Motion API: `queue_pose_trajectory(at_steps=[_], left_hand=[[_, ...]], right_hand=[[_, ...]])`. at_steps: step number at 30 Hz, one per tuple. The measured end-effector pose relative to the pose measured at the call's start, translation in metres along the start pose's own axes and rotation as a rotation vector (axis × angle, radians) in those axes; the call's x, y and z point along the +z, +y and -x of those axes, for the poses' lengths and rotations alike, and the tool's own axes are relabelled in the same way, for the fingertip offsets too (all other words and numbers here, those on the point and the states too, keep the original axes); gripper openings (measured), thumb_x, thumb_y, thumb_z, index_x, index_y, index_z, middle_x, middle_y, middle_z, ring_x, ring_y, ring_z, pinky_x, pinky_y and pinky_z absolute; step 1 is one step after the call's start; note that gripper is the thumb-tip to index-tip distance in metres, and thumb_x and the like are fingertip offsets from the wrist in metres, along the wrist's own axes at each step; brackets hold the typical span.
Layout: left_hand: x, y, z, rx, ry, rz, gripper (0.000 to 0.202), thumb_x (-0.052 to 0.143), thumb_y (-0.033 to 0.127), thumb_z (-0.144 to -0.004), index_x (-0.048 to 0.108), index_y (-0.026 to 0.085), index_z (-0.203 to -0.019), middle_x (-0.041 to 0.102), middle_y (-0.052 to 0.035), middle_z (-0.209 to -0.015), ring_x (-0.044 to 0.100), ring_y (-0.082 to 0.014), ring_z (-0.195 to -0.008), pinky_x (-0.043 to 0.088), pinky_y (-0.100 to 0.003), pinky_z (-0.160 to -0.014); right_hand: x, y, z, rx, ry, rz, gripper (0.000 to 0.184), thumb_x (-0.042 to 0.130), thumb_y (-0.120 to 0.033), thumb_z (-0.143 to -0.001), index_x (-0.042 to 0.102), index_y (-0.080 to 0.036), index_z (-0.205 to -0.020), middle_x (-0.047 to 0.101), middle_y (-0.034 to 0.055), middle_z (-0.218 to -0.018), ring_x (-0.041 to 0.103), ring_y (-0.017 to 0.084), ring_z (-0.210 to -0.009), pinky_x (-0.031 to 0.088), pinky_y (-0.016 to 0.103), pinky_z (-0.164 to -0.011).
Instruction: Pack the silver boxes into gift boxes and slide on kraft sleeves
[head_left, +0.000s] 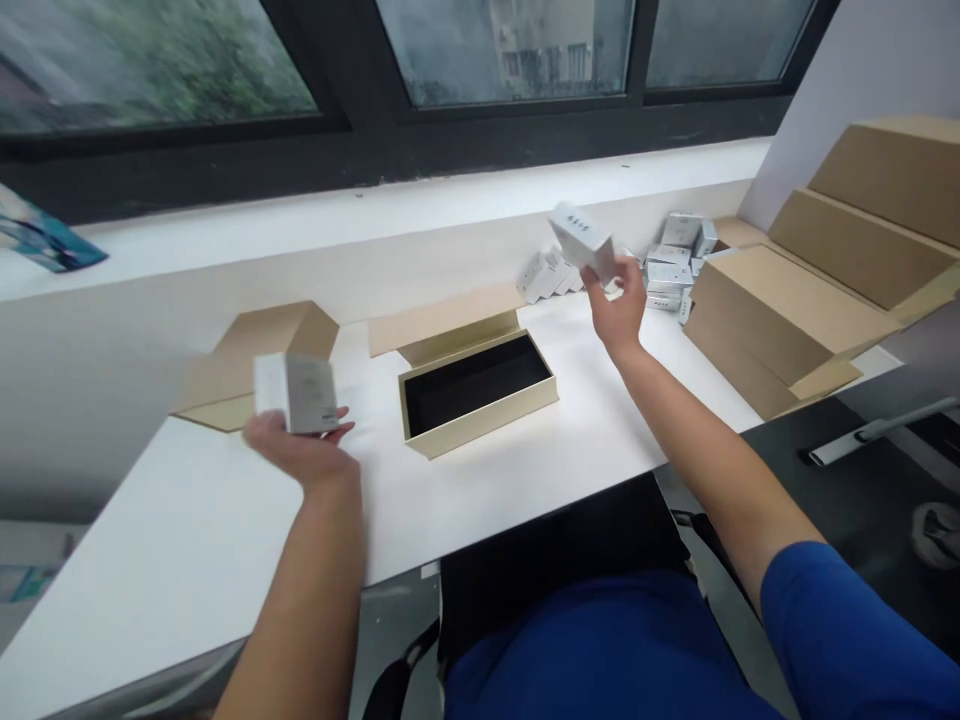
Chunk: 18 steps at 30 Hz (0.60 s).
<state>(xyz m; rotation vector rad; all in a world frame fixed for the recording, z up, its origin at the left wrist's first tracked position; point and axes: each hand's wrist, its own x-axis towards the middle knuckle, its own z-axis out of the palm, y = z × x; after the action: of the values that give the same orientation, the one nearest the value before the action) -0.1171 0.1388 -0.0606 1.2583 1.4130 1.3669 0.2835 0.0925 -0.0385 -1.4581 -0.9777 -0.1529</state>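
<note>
My left hand (304,450) is closed around a small white box (296,393), raised over the left part of the table and a little blurred. On the right, my right hand (619,305) grips another small white box (581,238) with dark print on its top, tilted in the air near the wall. Between the two hands a long cream box (487,420) stands on the table, its lid folded back toward the wall. Its black-lined inside shows no contents. Neither hand touches this box.
Several small white boxes lean in a row (546,275) by the wall, and more form a stack (669,270) at the back right. Large brown cardboard boxes (780,300) stand at the right. A brown box (225,355) lies at the left on the white table (202,520).
</note>
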Motion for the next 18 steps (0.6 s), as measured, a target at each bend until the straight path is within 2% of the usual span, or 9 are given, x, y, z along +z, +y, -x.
queue_pose_trajectory(at_steps=[3,5,8,11,14,16,18], left_hand=[[-0.012,0.032,0.042,0.109,0.181,0.107,0.062,0.038,0.073,-0.073,0.051,0.030,-0.115,0.062,-0.0039,-0.114,0.066,-0.0285,-0.109,0.043,-0.026,-0.058],[-0.013,0.057,0.077,0.150,0.133,0.196,0.059,0.047,0.069,-0.074,0.065,0.030,-0.114,0.068,-0.0054,-0.115,0.069,-0.0314,-0.109,0.050,-0.029,-0.056],[-0.007,0.088,0.127,0.086,-0.149,0.319,0.051,0.063,0.063,-0.078,0.074,0.037,-0.121,0.072,-0.0037,-0.121,0.074,-0.0287,-0.099,0.062,-0.032,-0.060],[0.003,0.106,0.157,-0.050,-0.446,0.439,0.062,0.071,0.067,-0.080,0.071,0.036,-0.133,0.073,-0.0084,-0.127,0.077,-0.0268,-0.089,0.065,-0.032,-0.057],[0.012,0.112,0.168,-0.175,-0.671,0.499,0.075,0.069,0.077,-0.081,0.067,0.029,-0.139,0.074,-0.0146,-0.123,0.075,-0.0234,-0.073,0.059,-0.028,-0.047],[0.016,0.111,0.169,-0.239,-0.790,0.525,0.079,0.064,0.083,-0.082,0.067,0.027,-0.137,0.076,-0.0140,-0.110,0.071,-0.0219,-0.063,0.055,-0.028,-0.041],[0.018,0.108,0.168,-0.291,-0.881,0.546,0.081,0.060,0.086,-0.081,0.069,0.026,-0.135,0.076,-0.0109,-0.095,0.068,-0.0215,-0.056,0.051,-0.028,-0.038]], right_hand=[[-0.026,-0.032,0.036,0.139,0.002,-0.422,0.050,0.068,-0.067,-0.092,0.059,-0.024,-0.117,0.071,0.0103,-0.120,0.070,0.023,-0.111,0.061,0.041,-0.094],[-0.043,-0.054,0.063,0.260,-0.060,-0.647,0.060,0.071,-0.075,-0.086,0.059,-0.025,-0.119,0.072,0.0092,-0.119,0.072,0.022,-0.103,0.063,0.036,-0.081],[-0.068,-0.084,0.095,0.396,-0.273,-0.885,0.062,0.072,-0.079,-0.084,0.063,-0.024,-0.110,0.073,0.0037,-0.092,0.068,0.017,-0.073,0.062,0.034,-0.070],[-0.091,-0.105,0.110,0.405,-0.533,-1.001,0.057,0.071,-0.078,-0.085,0.066,-0.022,-0.097,0.062,-0.0032,-0.065,0.052,0.013,-0.050,0.060,0.036,-0.062],[-0.115,-0.120,0.108,0.314,-0.728,-0.950,0.052,0.078,-0.072,-0.082,0.069,-0.022,-0.093,0.061,-0.0030,-0.067,0.050,0.012,-0.049,0.048,0.030,-0.047],[-0.130,-0.129,0.099,0.196,-0.809,-0.831,0.048,0.084,-0.068,-0.079,0.072,-0.023,-0.091,0.064,-0.0016,-0.072,0.053,0.012,-0.055,0.043,0.027,-0.046],[-0.144,-0.139,0.086,0.071,-0.844,-0.718,0.044,0.091,-0.062,-0.075,0.077,-0.023,-0.089,0.066,-0.0011,-0.074,0.056,0.013,-0.061,0.045,0.027,-0.051]])
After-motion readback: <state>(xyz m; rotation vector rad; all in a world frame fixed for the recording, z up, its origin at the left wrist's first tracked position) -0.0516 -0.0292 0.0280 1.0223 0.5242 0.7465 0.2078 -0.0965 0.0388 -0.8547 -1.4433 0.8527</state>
